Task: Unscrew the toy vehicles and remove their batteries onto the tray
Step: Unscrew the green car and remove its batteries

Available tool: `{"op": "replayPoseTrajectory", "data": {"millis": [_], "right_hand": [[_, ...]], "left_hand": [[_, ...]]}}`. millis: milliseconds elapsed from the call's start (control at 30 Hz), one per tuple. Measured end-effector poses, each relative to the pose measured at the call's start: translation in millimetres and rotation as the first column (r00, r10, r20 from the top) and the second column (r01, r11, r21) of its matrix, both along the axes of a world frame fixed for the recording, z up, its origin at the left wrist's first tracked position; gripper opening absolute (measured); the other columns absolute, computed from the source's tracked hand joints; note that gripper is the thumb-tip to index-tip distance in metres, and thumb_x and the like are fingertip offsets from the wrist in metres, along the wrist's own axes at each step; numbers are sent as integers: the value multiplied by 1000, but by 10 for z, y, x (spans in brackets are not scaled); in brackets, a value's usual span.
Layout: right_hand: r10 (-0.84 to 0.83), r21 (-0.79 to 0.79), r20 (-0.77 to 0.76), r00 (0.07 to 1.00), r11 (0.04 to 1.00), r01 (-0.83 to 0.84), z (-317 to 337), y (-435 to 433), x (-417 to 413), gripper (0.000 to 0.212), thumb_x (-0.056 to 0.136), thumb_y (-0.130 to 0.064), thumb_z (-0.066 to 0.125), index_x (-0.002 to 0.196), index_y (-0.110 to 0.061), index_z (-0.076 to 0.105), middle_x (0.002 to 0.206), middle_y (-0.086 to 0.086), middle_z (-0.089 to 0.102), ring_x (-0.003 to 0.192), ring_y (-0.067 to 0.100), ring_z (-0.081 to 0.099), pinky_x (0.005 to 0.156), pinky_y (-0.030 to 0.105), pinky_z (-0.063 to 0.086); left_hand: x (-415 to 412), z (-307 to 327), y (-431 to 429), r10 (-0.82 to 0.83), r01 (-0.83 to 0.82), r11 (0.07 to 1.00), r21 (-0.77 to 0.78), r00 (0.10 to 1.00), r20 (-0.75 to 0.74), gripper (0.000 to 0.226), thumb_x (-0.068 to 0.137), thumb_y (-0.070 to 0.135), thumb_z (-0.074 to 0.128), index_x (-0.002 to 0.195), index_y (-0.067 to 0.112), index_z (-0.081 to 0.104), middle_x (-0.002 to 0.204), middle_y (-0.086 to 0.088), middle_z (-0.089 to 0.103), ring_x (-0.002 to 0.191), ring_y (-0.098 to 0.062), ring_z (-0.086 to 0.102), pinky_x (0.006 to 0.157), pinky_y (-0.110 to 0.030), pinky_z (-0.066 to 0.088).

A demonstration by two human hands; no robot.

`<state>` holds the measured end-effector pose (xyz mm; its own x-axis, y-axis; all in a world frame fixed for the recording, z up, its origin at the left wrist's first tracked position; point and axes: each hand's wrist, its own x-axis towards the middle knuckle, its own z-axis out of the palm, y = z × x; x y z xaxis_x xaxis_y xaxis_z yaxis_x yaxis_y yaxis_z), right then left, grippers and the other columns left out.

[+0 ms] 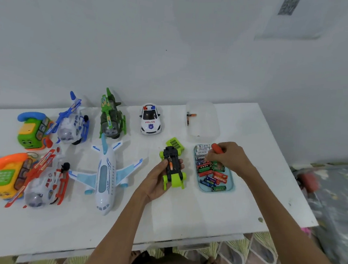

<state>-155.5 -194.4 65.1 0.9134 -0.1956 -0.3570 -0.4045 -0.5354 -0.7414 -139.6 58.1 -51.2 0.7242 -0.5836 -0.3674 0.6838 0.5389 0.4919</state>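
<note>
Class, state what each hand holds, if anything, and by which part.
The left hand grips the upturned green-and-black toy car round its middle. The right hand grips the orange-handled screwdriver by its handle.

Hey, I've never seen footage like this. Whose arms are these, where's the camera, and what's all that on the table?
No machine here: a person wears a camera on the head, looking down at their own two hands. The left hand holds a green toy car upside down, one battery showing in its open underside. The right hand grips an orange-handled screwdriver above a tray of loose batteries. On the white table also lie a police car, an airplane, helicopters, toy phones and a clear box.
</note>
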Motion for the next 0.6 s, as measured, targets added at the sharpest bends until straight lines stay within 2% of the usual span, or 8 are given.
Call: {"op": "replayPoseTrajectory", "data": {"millis": [67,200,267,400,500,600], "right_hand": [[-15,-54,-47,999,998,12,-42,-113,-110,21,71,-32,88,83,-20,75,74,-3,75,63,7,69,56,14,46],[-35,-62,-107,994,998,29,-188,-252,-350,21,70,-34,88,82,-21,76,75,-3,76,59,6,68,63,19,48],[-39,-31,-103,994,999,36,-244,-258,-444,20,71,-33,88,81,-20,77,75,-2,77,58,9,68,64,19,49],[-1,11,-41,999,1000,1,-288,-161,-553,17,74,-25,88,79,-15,75,76,2,76,51,11,65,54,18,51],[96,-81,-8,995,992,-96,-356,-98,-582,17,74,-23,86,75,-14,72,72,3,72,50,7,62,50,21,51],[167,-174,21,986,972,-161,-416,-37,-599,25,76,-22,84,63,-22,63,60,-9,59,53,5,54,50,27,52]], "left_hand": [[2,21,-5,-30,30,1000,8,999,14,96,65,36,98,143,3,52,132,-18,66,117,-28,68,91,-44,59],[6,26,2,-48,48,999,10,999,4,94,63,35,99,139,3,55,130,-17,68,116,-27,69,89,-43,60],[6,24,4,-47,47,999,-4,999,-11,96,63,34,99,141,3,53,130,-17,68,115,-27,69,88,-43,60],[4,31,-4,-58,57,998,-13,998,-18,96,64,33,98,143,5,52,129,-17,68,115,-27,69,89,-44,60],[4,35,-4,-63,63,998,-4,998,-23,96,63,34,99,143,6,52,128,-16,68,114,-27,69,90,-43,60],[6,40,-1,-64,64,998,0,998,-28,98,63,33,99,144,5,51,127,-16,69,114,-27,70,90,-43,60]]}}
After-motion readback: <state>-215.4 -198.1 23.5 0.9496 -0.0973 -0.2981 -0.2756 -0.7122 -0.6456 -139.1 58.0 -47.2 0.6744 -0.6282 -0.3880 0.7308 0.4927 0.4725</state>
